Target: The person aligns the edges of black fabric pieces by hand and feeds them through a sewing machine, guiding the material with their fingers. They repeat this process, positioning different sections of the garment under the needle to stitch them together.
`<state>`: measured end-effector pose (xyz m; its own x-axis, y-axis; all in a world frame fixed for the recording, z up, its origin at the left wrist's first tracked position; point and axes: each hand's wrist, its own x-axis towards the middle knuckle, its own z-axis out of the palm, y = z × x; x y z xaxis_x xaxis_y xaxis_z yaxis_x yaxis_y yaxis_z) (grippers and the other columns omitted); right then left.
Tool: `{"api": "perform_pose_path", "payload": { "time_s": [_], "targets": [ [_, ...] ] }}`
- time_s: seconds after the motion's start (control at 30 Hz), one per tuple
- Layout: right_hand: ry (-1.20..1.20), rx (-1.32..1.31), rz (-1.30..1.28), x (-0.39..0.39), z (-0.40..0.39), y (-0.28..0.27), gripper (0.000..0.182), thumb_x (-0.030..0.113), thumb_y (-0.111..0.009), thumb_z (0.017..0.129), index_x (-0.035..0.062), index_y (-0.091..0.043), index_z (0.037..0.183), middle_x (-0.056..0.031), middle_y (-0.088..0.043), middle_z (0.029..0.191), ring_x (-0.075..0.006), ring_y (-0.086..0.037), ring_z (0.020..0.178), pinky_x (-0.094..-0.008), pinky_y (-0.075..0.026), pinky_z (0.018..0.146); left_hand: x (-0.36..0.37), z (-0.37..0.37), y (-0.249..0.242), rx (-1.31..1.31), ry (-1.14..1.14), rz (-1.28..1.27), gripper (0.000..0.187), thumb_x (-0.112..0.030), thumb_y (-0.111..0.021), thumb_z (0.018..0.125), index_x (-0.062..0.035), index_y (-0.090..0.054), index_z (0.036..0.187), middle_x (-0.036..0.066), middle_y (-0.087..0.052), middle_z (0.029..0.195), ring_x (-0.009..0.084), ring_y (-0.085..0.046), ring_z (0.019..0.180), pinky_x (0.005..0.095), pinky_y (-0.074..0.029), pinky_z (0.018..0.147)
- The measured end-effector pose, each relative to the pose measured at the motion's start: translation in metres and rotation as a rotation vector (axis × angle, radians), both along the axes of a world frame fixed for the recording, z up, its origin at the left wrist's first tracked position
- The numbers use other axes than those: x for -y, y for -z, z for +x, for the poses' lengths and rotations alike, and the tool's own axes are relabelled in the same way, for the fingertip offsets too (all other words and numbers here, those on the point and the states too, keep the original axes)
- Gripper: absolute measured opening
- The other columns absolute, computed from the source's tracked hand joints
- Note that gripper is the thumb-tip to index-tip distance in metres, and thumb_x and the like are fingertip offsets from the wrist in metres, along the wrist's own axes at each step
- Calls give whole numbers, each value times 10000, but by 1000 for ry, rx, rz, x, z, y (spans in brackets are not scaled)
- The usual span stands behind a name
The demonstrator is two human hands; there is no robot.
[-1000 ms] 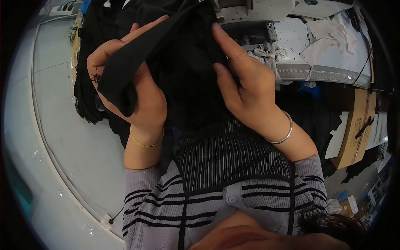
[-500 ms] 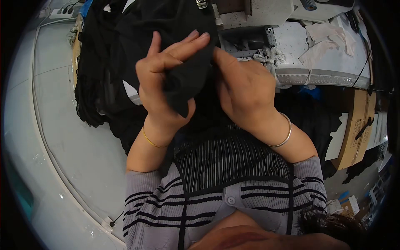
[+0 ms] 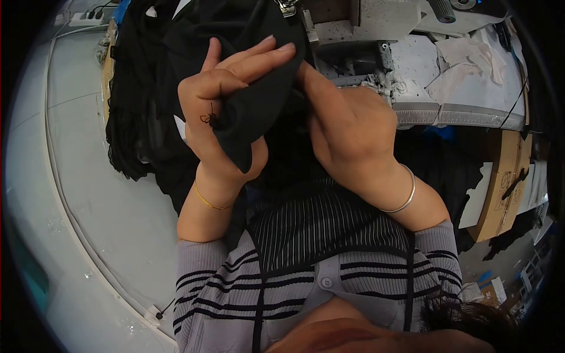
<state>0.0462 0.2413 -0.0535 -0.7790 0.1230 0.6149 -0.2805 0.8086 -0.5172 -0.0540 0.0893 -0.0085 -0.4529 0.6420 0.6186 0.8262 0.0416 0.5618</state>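
A piece of black fabric (image 3: 259,109) is stretched between my two hands, and one pointed corner hangs down over my left palm. My left hand (image 3: 203,112) grips it, with some fingers extended across the cloth. A small tangle of dark thread (image 3: 210,118) lies against that hand at the fabric's edge. Closed on the cloth's right edge is my right hand (image 3: 356,126), its fingertips partly hidden. Just above the hands, a metal presser foot (image 3: 286,7) shows at the top edge of the view.
To the right is a sewing machine bed (image 3: 459,112) with a ruler strip, lint and pale scraps. More black cloth (image 3: 132,117) is heaped to the left, on the grey table (image 3: 112,200). A cardboard box (image 3: 500,188) stands at the lower right.
Both hands have shifted slightly, the left one leftward and the right one a little down and right. The fabric corner has swung lower and left, and the thread tangle now shows.
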Motion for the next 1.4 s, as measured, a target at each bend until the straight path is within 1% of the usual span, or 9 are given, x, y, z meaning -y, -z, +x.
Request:
{"api": "perform_pose_path", "payload": {
  "time_s": [0.1, 0.17, 0.27, 0.5, 0.7, 0.97, 1.23, 1.37, 1.4],
  "targets": [
    [22, -185, -271, 4, 7, 0, 503, -12, -691, 804, 44, -615, 1299, -39, -500, 572, -195, -540, 478, -336, -431, 470, 0, -1, 2, -22, -70, -106, 267, -329, -402, 1096, -85, -320, 1025, 279, -716, 1167, 392, -638, 1234, 603, -233, 1198],
    [-5, 228, -701, 4, 17, -14, 409, -1, -707, 850, 28, -592, 1242, -38, -494, 588, -188, -522, 477, -318, -418, 481, 0, -10, 5, -6, 13, -22, 187, 25, -473, 906, -64, -381, 1043, 229, -733, 1171, 377, -628, 1259, 616, -162, 1212],
    [-40, 255, -776, 4, 10, -7, 400, 15, -706, 869, 29, -566, 1243, -33, -465, 587, -182, -498, 476, -311, -403, 482, -2, -21, 4, -51, 8, -10, 213, 47, -482, 886, -40, -419, 1070, 220, -739, 1149, 362, -642, 1242, 598, -186, 1213],
    [-31, -122, -404, 2, -3, 4, 511, -8, -714, 808, 66, -635, 1307, -41, -529, 595, -216, -559, 513, -344, -443, 505, 7, -5, -16, 225, -79, -20, 257, 44, -545, 889, 16, -499, 1140, 192, -746, 1098, 323, -678, 1189, 548, -237, 1213],
    [19, 8, -65, 2, -6, -3, 572, -5, -706, 753, 47, -641, 1319, -55, -547, 610, -236, -578, 535, -369, -465, 525, -3, 10, -18, -154, -82, -166, 51, -70, -364, 1048, -45, -363, 1092, 294, -706, 1176, 400, -662, 1194, 602, -256, 1187],
    [-38, 229, -872, 8, 3, -6, 155, 7, -671, 904, 13, -640, 1056, -45, -524, 613, -158, -483, 488, -299, -399, 489, -5, -14, 4, -86, -75, -64, 252, 43, -530, 906, -12, -461, 1142, 154, -746, 1181, 323, -655, 1237, 591, -237, 1198],
    [-240, 310, -1129, 0, -9, -4, 138, 78, -699, 942, 2, -653, 1048, 21, -612, 737, -50, -530, 651, -250, -436, 584, -13, -31, -7, 26, -6, -24, 89, -67, -464, 1033, -13, -510, 1086, 185, -752, 1106, 348, -646, 1238, 574, -230, 1205],
    [-698, 534, -1599, -4, 1, -4, 245, 122, -654, 1002, 2, -664, 1214, 1, -706, 1043, -65, -610, 999, -238, -481, 917, 1, -50, -28, -27, 187, -200, 298, -229, -743, 905, 1, -638, 1062, 70, -752, 1093, 295, -665, 1216, 610, -253, 1175],
    [-673, 564, -1569, -4, 3, -8, 255, 167, -677, 992, -14, -642, 1168, -1, -684, 1018, -42, -587, 930, -220, -485, 818, 8, -58, -28, 77, 230, -142, 368, -310, -735, 913, 9, -652, 1076, 85, -741, 1107, 283, -665, 1198, 568, -295, 1156]
  ]
}}
